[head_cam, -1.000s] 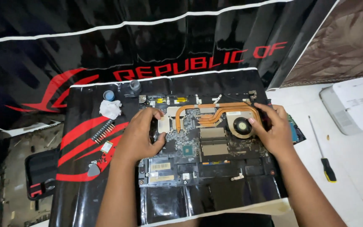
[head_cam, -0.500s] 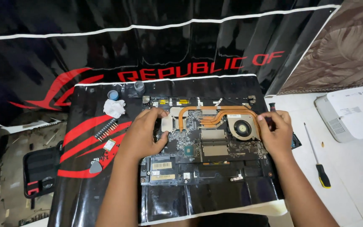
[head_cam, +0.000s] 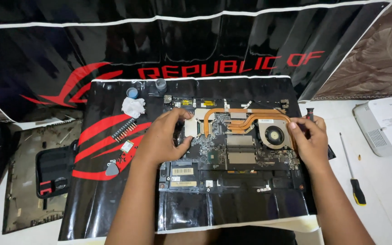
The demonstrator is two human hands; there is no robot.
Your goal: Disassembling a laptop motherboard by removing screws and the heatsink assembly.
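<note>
An opened laptop base [head_cam: 232,181] lies on a black and red mat [head_cam: 100,204], its board bare. A copper heat-pipe cooler [head_cam: 246,113] with a round fan [head_cam: 274,135] spans the upper board. My left hand [head_cam: 162,140] grips the cooler's silver left plate, fingers on top and thumb below. My right hand [head_cam: 309,140] pinches the cooler's right edge beside the fan. A small dark tool handle [head_cam: 309,111] pokes up behind those fingers; whether the hand holds it is unclear.
Left of the board lie a crumpled tissue [head_cam: 133,106], two small caps [head_cam: 132,92], a black comb-like strip [head_cam: 123,129], a small card [head_cam: 126,146] and a grey pick [head_cam: 112,169]. A black pouch [head_cam: 53,170] is further left. A screwdriver [head_cam: 354,174] and a white box [head_cam: 386,127] are right.
My left hand has crept up onto the cooler's left plate. My right hand has stayed at the fan's right edge. The view has shifted slightly.
</note>
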